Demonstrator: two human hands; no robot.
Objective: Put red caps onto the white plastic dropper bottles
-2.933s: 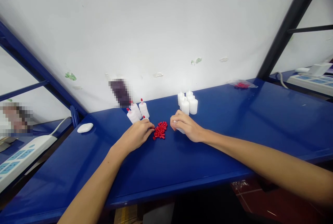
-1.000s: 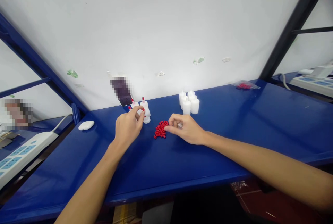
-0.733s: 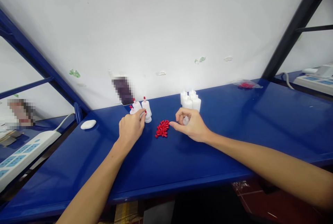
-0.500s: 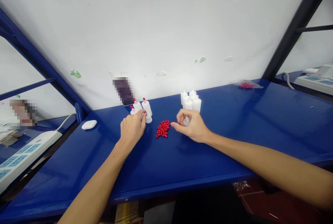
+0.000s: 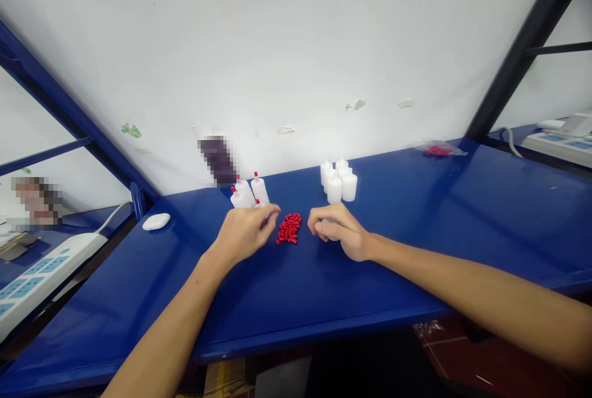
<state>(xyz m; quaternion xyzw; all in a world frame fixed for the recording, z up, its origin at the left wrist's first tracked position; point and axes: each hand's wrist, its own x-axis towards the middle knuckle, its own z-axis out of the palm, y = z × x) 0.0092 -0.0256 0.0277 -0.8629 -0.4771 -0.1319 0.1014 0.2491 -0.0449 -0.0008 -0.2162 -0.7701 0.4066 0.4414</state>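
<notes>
My left hand (image 5: 245, 231) hovers just left of a pile of small red caps (image 5: 289, 228). Its thumb and forefinger are apart, and I see nothing between them. Behind that hand stand several white plastic bottles with red-capped tips (image 5: 259, 189), partly hidden by it. My right hand (image 5: 342, 231), right of the pile, is curled round a white bottle (image 5: 330, 229); fingers hide most of it. Beyond the right hand, several white bottles without red caps (image 5: 341, 182) stand upright in a group.
On the blue table (image 5: 370, 287), a white oval object (image 5: 156, 221) lies at left. A clear bag of red caps (image 5: 437, 150) rests at the back right. A blurred-out dark object (image 5: 217, 160) leans on the wall. A power strip (image 5: 46, 277) is at far left.
My left hand has let go of a red-capped bottle and moved right toward the cap pile. My right hand has turned and closed more round its bottle.
</notes>
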